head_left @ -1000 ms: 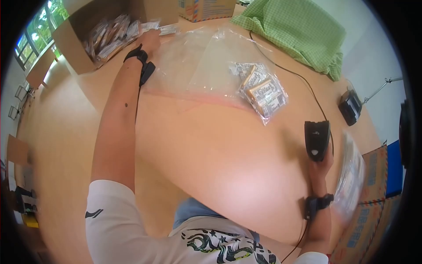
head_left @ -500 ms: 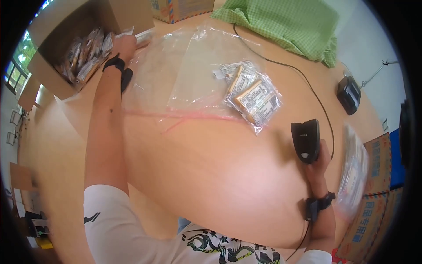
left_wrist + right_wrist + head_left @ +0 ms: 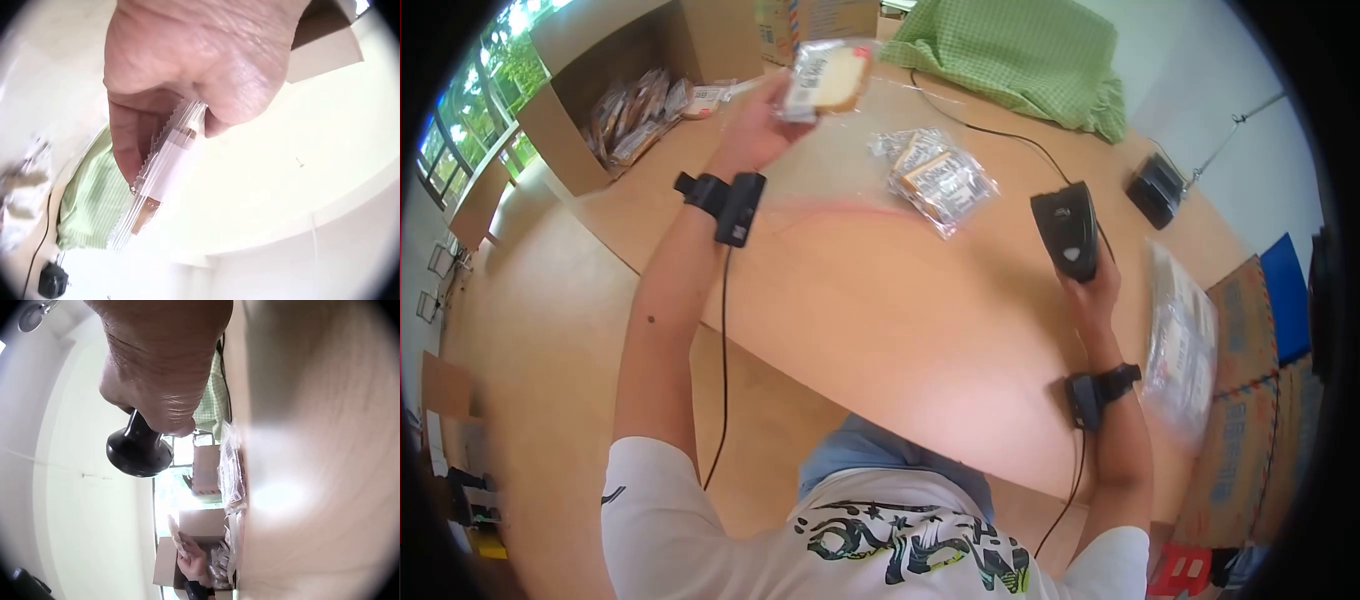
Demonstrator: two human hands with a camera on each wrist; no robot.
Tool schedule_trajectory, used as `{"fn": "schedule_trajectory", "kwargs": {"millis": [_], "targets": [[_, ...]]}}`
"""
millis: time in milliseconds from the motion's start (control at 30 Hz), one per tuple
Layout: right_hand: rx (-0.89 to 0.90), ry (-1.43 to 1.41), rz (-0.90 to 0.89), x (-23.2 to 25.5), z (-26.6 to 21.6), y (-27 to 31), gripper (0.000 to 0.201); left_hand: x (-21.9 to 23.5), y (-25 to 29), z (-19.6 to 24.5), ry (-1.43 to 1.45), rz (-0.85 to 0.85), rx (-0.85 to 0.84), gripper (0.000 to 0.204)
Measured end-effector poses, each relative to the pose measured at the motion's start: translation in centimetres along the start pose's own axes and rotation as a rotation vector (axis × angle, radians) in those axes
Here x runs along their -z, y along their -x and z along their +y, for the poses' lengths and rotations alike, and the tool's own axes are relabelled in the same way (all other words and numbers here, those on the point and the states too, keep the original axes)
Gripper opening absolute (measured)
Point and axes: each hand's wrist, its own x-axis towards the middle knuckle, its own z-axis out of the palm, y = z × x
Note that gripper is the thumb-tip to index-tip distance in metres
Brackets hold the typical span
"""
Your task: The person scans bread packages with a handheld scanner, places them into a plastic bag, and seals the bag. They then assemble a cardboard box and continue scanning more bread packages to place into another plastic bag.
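My left hand (image 3: 752, 135) holds up a wrapped bread slice (image 3: 832, 80) in clear film, above the far left of the table. In the left wrist view the packet (image 3: 164, 169) is edge-on, pinched between thumb and fingers, its crimped seam showing. My right hand (image 3: 1097, 298) grips a black handheld barcode scanner (image 3: 1064, 232) over the table's right side. The scanner's head (image 3: 137, 451) juts out past the fingers in the right wrist view. Between the hands, several similar packets (image 3: 945, 188) lie overlapping on a large clear plastic bag (image 3: 825, 175) with a red edge.
An open cardboard box (image 3: 565, 140) on its side at the far left contains several wrapped packets. Green checked cloth (image 3: 1015, 60) covers something at the back. A black cradle (image 3: 1155, 190) stands at the right, beyond a plastic-wrapped stack (image 3: 1182, 340). Printed cartons (image 3: 1245, 330) stand beside the table.
My left hand has come away from the open box, lifting a wrapped bread slice up and to the right. The right hand keeps its grip on the scanner; the head view has shifted.
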Motion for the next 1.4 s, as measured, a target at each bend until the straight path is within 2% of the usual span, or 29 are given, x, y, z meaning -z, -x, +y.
{"fn": "schedule_trajectory", "kwargs": {"millis": [67,167,200,300,367,400,500,600,700,800,900,1000,1100,1133,1233,1267,1367,1400], "targets": [[-0.006,-0.022,0.03,0.7,-1.0,-0.4,0.037,-3.2,1.1,-3.6,-0.111,-0.002,0.023,0.031],[0.006,-0.07,0.128,2.3,-2.3,-1.1,0.031,-8.7,4.0,-7.7,-0.736,-0.134,-0.327,0.032],[-0.057,-0.086,0.142,3.1,-3.0,-1.6,0.03,-10.1,5.6,-8.5,-1.316,-0.129,-0.579,0.032],[-0.23,-0.157,0.161,5.5,-3.8,-2.6,0.031,-13.0,10.5,-10.8,-1.872,-0.668,-0.703,0.035],[-0.309,-0.225,0.148,6.9,-3.4,-2.8,0.032,-13.4,11.8,-11.6,-1.675,-0.532,-0.51,0.035],[-0.39,-0.251,0.086,7.6,-3.8,-2.7,0.031,-13.2,12.1,-11.6,-1.579,-0.464,-0.411,0.035],[-0.325,-0.373,0.028,8.1,-3.1,-1.9,0.03,-11.9,11.1,-11.3,-1.659,-0.378,-0.467,0.044],[-0.486,-0.344,-0.124,9.2,-4.5,-1.2,0.029,-11.6,10.6,-11.9,-1.931,-0.542,-0.122,0.054],[-0.408,-0.317,-0.158,9.1,-5.2,-1.2,0.029,-11.6,10.5,-12.7,-1.817,-0.519,-0.075,0.062],[-0.395,-0.32,-0.198,9.0,-5.6,-1.3,0.03,-11.9,10.3,-13.5,-1.544,-0.499,0.02,0.056],[-0.392,-0.258,-0.254,8.9,-6.6,-1.3,0.031,-12.5,9.7,-14.2,-1.242,-0.437,-0.051,0.055],[-0.316,-0.363,-0.258,8.4,-6.1,-1.1,0.031,-13.9,8.2,-13.6,-1.046,-0.469,-0.131,0.047],[-0.306,-0.378,-0.268,8.6,-5.8,-1.2,0.03,-14.6,5.4,-10.1,-1.128,-0.842,-0.005,0.042],[-0.33,-0.346,-0.252,8.8,-5.8,-1.3,0.031,-16.6,5.7,-8.1,-1.172,-0.948,0.265,0.044],[-0.408,-0.275,-0.22,9.4,-5.7,-1.6,0.033,-19.0,4.0,-7.3,-1.521,-1.275,-0.177,0.041],[-0.438,-0.27,-0.218,9.6,-5.6,-1.8,0.034,-19.8,4.4,-8.1,-1.543,-1.162,-0.511,0.037],[-0.467,-0.264,-0.222,9.8,-5.4,-1.9,0.035,-21.7,6.3,-9.7,-1.272,-0.758,-0.708,0.03],[-0.467,-0.263,-0.221,9.9,-5.3,-1.8,0.035,-21.6,7.4,-9.9,-1.301,-0.595,-0.727,0.025]]}}
